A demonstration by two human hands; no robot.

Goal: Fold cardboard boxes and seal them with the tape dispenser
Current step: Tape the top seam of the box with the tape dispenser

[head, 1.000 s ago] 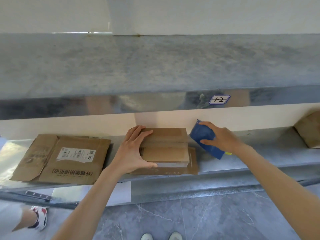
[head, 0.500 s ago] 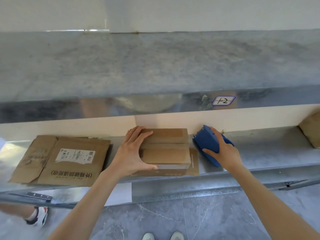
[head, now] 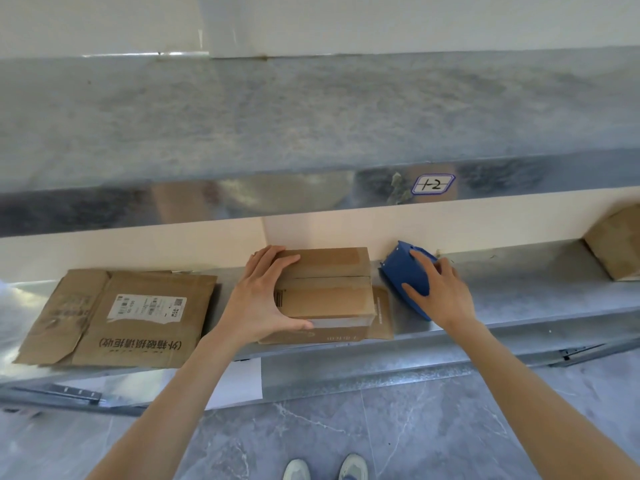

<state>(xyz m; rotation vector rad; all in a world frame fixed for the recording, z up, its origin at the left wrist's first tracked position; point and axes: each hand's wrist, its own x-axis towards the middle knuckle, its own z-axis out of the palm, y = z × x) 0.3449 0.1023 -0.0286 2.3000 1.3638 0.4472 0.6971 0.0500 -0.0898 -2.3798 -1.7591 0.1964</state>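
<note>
Folded box (head: 325,289) on shelf (head: 519,282), left hand (head: 258,299) clasping its left end.
Right hand (head: 440,292) curled round tape dispenser (head: 403,275), just right of box. Box likely light, stiff, crushable; hold by the ends, off the centre seam.

Two boxes (head: 325,289) (head: 620,244), two flattened cartons (head: 138,317) (head: 381,313), one dispenser (head: 403,275).

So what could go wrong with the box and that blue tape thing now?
The box sits on a loose cardboard sheet near the front edge of the shelf, so it might slide off if the left hand pushes. The right hand grips the tape dispenser by its body; its cutter is hidden, so it could nick a finger.
</note>
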